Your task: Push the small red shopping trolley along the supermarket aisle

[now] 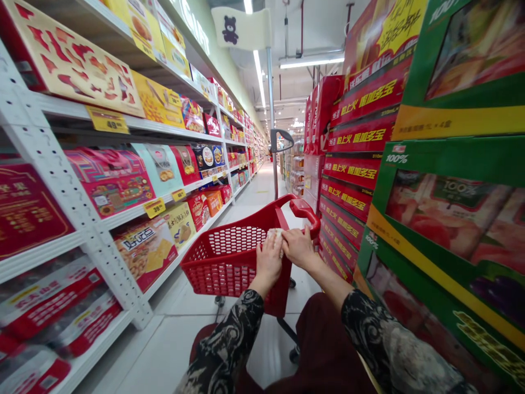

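Note:
A small red plastic shopping cart (233,243) with perforated sides stands in front of me. My left hand (268,260) is at its near rim, fingers together and curled over a whitish cloth (275,233). Close on the right, my right hand (298,249) is also closed on the cloth, its fingertips nearly meeting those of the left. How much of the cloth lies inside the hands is hidden. Just beyond my right hand is the cart's red handle (305,210). A grey pole (271,98) rises behind the cart and carries a cream sign (241,27) with a bear on it.
White shelves (88,243) with boxed snacks and yellow price tags line the left side. Stacked red drink cartons (353,167) and green juice cartons (443,202) crowd the right. A pale tiled floor (262,189) runs between them.

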Motion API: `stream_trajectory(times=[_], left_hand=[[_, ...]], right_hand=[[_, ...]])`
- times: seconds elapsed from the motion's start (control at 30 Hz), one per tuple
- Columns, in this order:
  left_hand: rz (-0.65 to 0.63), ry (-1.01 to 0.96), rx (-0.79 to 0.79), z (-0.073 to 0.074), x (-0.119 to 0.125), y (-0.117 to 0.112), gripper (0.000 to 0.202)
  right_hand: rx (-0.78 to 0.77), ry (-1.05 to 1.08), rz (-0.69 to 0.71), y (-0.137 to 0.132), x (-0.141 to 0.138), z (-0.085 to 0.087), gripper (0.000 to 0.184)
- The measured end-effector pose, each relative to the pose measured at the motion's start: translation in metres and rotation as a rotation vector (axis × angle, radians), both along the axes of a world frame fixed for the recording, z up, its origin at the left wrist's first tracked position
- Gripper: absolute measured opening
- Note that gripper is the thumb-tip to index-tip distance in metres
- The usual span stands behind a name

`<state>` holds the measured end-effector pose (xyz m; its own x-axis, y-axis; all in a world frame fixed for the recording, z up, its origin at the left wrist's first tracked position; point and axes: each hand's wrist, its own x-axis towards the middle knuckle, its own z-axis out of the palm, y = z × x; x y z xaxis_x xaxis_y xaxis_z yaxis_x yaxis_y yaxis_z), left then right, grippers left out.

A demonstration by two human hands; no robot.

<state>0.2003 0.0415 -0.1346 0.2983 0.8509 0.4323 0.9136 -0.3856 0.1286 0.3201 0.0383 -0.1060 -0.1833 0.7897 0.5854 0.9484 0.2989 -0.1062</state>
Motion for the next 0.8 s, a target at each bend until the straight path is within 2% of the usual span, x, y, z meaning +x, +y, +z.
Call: stream_trajectory(times=[0.1,0.2,0.3,0.4,0.5,0.57,0.7,0.8], left_hand=[[0.007,0.012,-0.008,0.0,-0.009,0.002,0.047],[0.077,0.008,-0.049,-0.007,-0.033,0.007,0.049],[0.144,0.009,-0.094,-0.015,-0.051,0.009,0.05],[0.148,0.006,-0.075,-0.02,-0.048,0.007,0.05],[0.088,0.01,-0.023,-0.026,-0.035,0.004,0.05],[0.07,0.013,0.006,-0.032,-0.035,0.002,0.05],[0.192,0.0,0.008,-0.049,-0.066,-0.001,0.052],[0.215,0.025,0.0,-0.056,-0.089,-0.001,0.051]], right_hand=[[0.007,0.007,0.013,0.001,0.005,-0.005,0.026],[0.037,0.012,0.051,0.003,0.017,-0.009,0.029],[0.046,0.028,0.032,0.002,0.022,-0.01,0.03],[0.017,0.03,-0.007,0.0,0.014,-0.007,0.029],[-0.028,-0.018,0.023,-0.003,0.003,-0.009,0.025],[-0.042,-0.052,0.042,-0.003,-0.002,-0.013,0.023],[-0.032,-0.071,0.048,-0.003,-0.002,-0.023,0.023],[-0.026,-0.06,0.048,-0.003,-0.002,-0.026,0.024]])
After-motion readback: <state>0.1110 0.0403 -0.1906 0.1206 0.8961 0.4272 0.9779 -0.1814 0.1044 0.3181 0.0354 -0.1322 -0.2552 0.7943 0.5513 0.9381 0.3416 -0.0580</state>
